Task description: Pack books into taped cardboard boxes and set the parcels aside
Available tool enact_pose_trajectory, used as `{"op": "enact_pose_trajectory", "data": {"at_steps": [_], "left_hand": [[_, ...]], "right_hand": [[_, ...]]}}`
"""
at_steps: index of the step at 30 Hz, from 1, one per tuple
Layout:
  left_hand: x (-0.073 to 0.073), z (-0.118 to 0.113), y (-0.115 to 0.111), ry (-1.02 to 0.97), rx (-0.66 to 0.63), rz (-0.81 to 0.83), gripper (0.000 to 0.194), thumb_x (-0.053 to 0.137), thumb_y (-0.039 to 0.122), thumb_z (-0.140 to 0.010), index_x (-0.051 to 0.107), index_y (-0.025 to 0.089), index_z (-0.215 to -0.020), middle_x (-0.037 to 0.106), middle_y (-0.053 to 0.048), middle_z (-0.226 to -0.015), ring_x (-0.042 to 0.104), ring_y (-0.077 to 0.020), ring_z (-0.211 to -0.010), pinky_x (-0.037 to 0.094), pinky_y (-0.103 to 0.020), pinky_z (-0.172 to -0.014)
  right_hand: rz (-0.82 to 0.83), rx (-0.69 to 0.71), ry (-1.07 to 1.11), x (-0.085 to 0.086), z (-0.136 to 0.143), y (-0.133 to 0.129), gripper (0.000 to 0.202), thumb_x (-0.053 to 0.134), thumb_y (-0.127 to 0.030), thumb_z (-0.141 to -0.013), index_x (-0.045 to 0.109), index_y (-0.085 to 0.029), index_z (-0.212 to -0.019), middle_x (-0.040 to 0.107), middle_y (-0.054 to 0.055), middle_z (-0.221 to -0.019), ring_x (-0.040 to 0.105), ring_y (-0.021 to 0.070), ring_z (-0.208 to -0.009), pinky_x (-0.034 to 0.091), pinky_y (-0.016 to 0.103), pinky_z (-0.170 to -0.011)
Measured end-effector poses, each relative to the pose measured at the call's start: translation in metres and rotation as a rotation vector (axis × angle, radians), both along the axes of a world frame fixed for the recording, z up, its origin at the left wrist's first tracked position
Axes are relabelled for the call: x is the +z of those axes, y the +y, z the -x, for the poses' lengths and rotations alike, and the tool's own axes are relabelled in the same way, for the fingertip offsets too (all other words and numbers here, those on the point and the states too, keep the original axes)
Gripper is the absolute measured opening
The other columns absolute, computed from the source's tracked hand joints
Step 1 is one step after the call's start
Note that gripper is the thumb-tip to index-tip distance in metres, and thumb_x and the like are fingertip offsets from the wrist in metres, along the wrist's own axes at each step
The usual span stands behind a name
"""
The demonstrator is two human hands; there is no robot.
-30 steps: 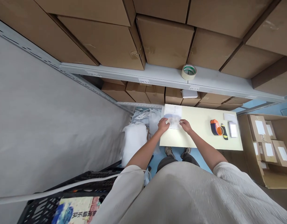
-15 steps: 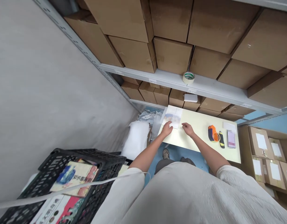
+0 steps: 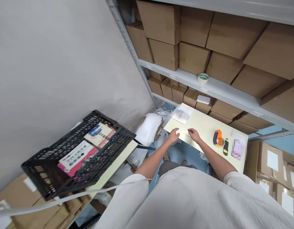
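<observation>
My left hand (image 3: 174,135) is held over the front edge of the cream table (image 3: 201,127), thumb and fingers apart and nothing visible in it. To its right, my right hand (image 3: 193,135) has loosely bent fingers slightly apart, also with nothing visible in them. A thin booklet with a pale blue-and-tan printed cover (image 3: 183,113) lies flat on the table's far left part, beyond both hands and touched by neither. An orange tape dispenser (image 3: 218,138) and a black-and-yellow box cutter (image 3: 225,147) lie right of my right hand.
A black plastic crate (image 3: 77,159) with several books stands at left. Shelves with cardboard boxes (image 3: 194,57) rise behind the table, a tape roll (image 3: 203,78) on one. A blurred purple item (image 3: 237,149) lies at the table's right. A white cable (image 3: 65,200) crosses in front.
My left hand has come off the booklet and drawn back towards the table's front edge. The view has turned left, showing more of the crate.
</observation>
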State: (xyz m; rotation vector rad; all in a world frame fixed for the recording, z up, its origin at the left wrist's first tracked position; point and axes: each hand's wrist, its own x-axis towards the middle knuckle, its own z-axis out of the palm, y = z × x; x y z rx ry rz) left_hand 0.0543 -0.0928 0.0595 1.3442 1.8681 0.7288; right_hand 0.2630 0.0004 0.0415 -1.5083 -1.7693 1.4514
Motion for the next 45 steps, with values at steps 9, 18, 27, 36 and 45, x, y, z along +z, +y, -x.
{"op": "enact_pose_trajectory", "data": {"at_steps": [9,18,27,36,45], "left_hand": [[0.046,0.072,-0.099,0.112,0.293,-0.151,0.051,0.061,0.014,-0.093,0.065,0.018,-0.143,0.069,-0.013,-0.145,0.061,-0.0288,-0.141,0.046,-0.047,-0.125],[0.107,0.190,-0.294,0.313,0.697,-0.368,0.047,0.059,0.012,-0.094,0.066,0.020,-0.140,0.068,-0.013,-0.143,0.061,-0.0279,-0.139,0.046,-0.047,-0.124],[0.106,0.262,-0.540,0.383,0.856,-0.333,0.046,0.059,0.013,-0.094,0.067,0.020,-0.139,0.069,-0.013,-0.140,0.062,-0.0288,-0.136,0.049,-0.048,-0.121],[0.065,0.283,-0.713,0.319,1.047,-0.091,0.049,0.057,0.012,-0.093,0.066,0.020,-0.140,0.068,-0.014,-0.144,0.060,-0.0287,-0.142,0.046,-0.046,-0.125],[0.026,0.305,-0.771,0.227,1.040,0.093,0.058,0.061,0.017,-0.092,0.061,0.021,-0.150,0.060,-0.015,-0.155,0.055,-0.0313,-0.149,0.041,-0.046,-0.127]], "right_hand": [[-0.107,0.351,0.139,0.035,0.122,-0.040,0.026,0.060,-0.028,-0.083,0.077,-0.021,-0.101,0.081,0.008,-0.109,0.074,0.0241,-0.106,0.056,0.042,-0.107],[-0.251,0.723,0.338,0.095,0.295,-0.193,0.033,0.060,-0.036,-0.086,0.077,-0.021,-0.110,0.081,0.009,-0.116,0.072,0.0250,-0.107,0.055,0.044,-0.107],[-0.271,0.972,0.513,0.111,0.410,-0.429,0.035,0.061,-0.039,-0.090,0.077,-0.021,-0.115,0.078,0.010,-0.121,0.071,0.0257,-0.108,0.055,0.046,-0.108],[-0.201,1.147,0.329,0.067,0.454,-0.587,0.031,0.061,-0.031,-0.085,0.078,-0.022,-0.110,0.079,0.009,-0.117,0.072,0.0245,-0.104,0.057,0.045,-0.106],[-0.269,1.173,-0.085,0.031,0.494,-0.626,0.036,0.066,-0.018,-0.079,0.077,-0.022,-0.114,0.077,0.008,-0.121,0.069,0.0270,-0.119,0.051,0.043,-0.114]]}}
